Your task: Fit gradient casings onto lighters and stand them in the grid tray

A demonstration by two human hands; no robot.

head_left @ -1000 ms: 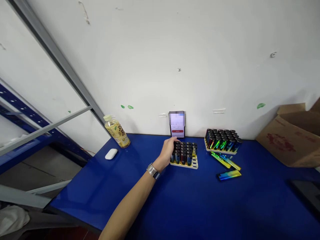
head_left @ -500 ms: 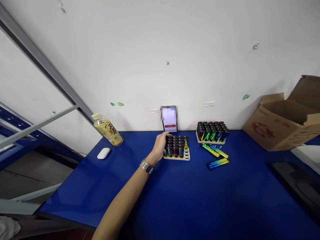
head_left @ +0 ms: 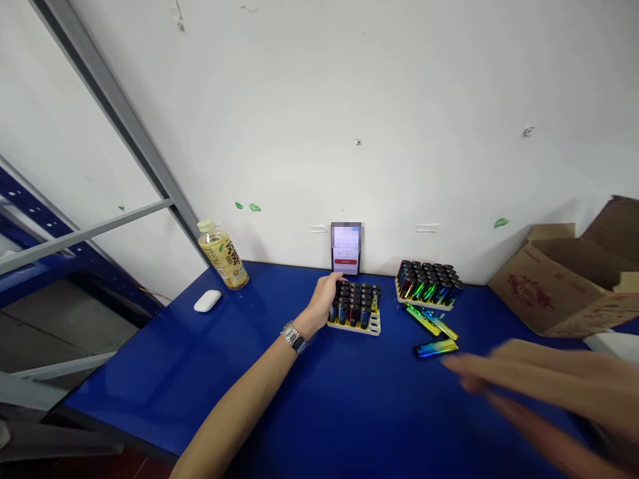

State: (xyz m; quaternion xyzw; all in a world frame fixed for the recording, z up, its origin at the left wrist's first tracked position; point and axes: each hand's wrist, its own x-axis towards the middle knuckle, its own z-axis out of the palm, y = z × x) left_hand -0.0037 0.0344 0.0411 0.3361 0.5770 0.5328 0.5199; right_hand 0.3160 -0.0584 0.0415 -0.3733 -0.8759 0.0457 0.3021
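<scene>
My left hand, a metal watch on its wrist, reaches far across the blue table and curls around the left side of a pale tray packed with upright iridescent lighters. My right hand comes in from the lower right, blurred, fingers stretched out flat with nothing in them, pointing toward a loose lighter lying on the table. Two more loose lighters lie beside a second full tray.
A phone leans lit against the white wall behind the trays. A yellow drink bottle and a white mouse sit at the back left. An open cardboard box stands at the right. Blue metal shelving runs along the left.
My right hand has come into view from the lower right, moving left toward the loose lighters. My left hand has stayed on the near tray while the view shifted slightly.
</scene>
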